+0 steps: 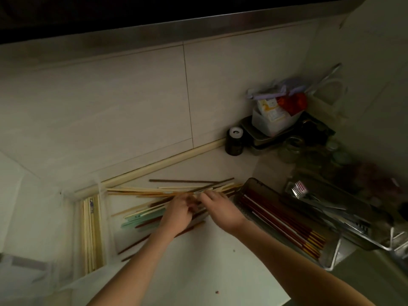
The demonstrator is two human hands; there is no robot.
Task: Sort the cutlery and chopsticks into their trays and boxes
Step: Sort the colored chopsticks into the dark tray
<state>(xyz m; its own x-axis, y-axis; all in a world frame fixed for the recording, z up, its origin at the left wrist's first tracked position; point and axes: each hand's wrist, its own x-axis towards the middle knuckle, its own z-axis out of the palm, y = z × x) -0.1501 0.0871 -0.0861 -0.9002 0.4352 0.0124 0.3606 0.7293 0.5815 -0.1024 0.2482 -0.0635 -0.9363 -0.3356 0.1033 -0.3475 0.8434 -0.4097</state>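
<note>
Where the loose pile of chopsticks point(167, 195) fans across the pale counter point(198, 261), it serves as the landmark for everything else. Left of the pile, a clear box point(92, 233) holds pale wooden chopsticks lying lengthwise, one with a printed wrapper near its far end. The pile itself mixes pale wood, dark brown and mint-green sticks, crossing one another at shallow angles.

On the pile's right half both hands work close together. The left hand point(178, 212) lies with fingers curled down into the sticks, and the right hand point(217, 205) does the same just beside it; motion blur hides exactly which sticks either grips, so I cannot tell whether they hold any.

Right of the pile, touching its tips, a long dark tray point(249, 184) holds red-brown chopsticks with yellow-banded ends, laid parallel. Further right, a metal rack point(375, 246) carries forks point(299, 191) and other steel cutlery, dim and hard to separate.

Behind the pile, a cream edging strip point(154, 166) runs along the tiled wall point(110, 96). Beyond the pile's right end, in the corner, stand a dark jar with a white cap point(235, 140) and a white tub of packets point(273, 120) set on a metal tray. The room is dim.
</note>
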